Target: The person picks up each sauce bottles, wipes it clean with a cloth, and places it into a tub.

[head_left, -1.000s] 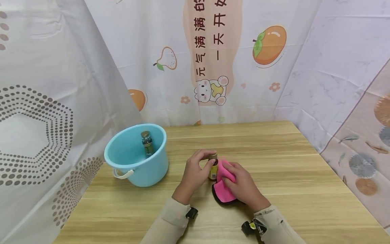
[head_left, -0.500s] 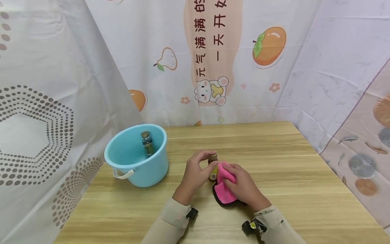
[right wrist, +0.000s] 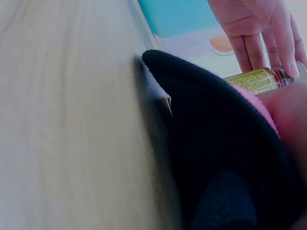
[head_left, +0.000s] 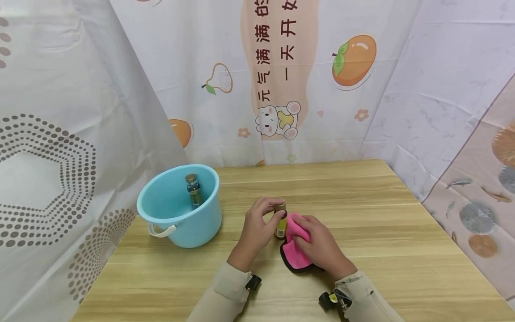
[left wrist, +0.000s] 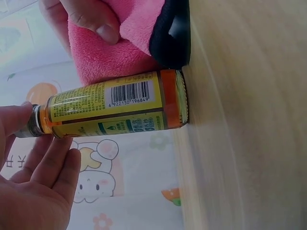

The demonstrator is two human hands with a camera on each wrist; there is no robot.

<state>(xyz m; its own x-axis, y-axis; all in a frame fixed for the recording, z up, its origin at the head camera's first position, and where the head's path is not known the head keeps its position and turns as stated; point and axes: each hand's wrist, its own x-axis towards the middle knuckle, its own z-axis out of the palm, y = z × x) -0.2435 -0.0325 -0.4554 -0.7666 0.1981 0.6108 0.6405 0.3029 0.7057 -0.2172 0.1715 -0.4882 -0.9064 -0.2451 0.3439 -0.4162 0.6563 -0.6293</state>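
Observation:
A small glass bottle with a yellow label and barcode stands upright on the table. My left hand pinches it at the metal cap, thumb on one side and fingers on the other. A pink cloth with a black edge is bunched in my right hand, which holds it against the bottle's side. In the right wrist view the cloth's black side fills much of the picture and covers the lower bottle.
A light blue bucket with a white handle stands on the left of the wooden table. Another bottle with a gold cap leans inside it. Printed curtains hang behind the table and along both sides.
The cloth's upper edge sits slightly lower beside the bottle than a second ago. Both hands otherwise keep their places, and the bucket stays put.

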